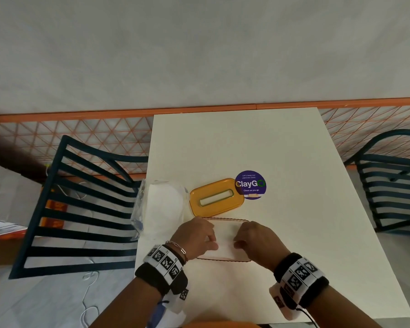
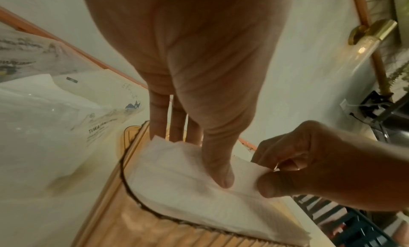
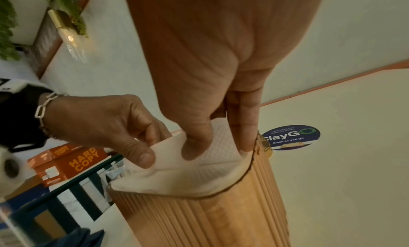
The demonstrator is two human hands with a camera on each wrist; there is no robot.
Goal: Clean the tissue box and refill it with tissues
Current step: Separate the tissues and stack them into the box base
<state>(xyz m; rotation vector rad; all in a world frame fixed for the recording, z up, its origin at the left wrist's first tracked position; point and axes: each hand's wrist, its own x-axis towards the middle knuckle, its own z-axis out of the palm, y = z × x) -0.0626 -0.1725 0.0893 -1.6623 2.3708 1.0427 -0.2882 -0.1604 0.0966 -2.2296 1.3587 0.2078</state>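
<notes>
A ribbed orange tissue box (image 1: pixel 225 259) stands open near the table's front edge, with a stack of white tissues (image 1: pixel 224 243) in it. My left hand (image 1: pixel 210 240) pinches the stack's left end, thumb on top (image 2: pixel 222 177) and fingers behind it. My right hand (image 1: pixel 238 241) pinches the right end, with its thumb (image 3: pixel 192 145) on the tissues (image 3: pixel 177 180) and its fingers down against the box wall (image 3: pixel 221 219). The orange lid (image 1: pixel 216 197), with its slot, lies flat just beyond the box.
A clear plastic tissue pack (image 1: pixel 162 204) lies left of the lid at the table's left edge. A round purple sticker (image 1: pixel 250 185) is on the white table (image 1: pixel 246 143). Dark slatted chairs stand left (image 1: pixel 81 209) and right (image 1: pixel 393 181).
</notes>
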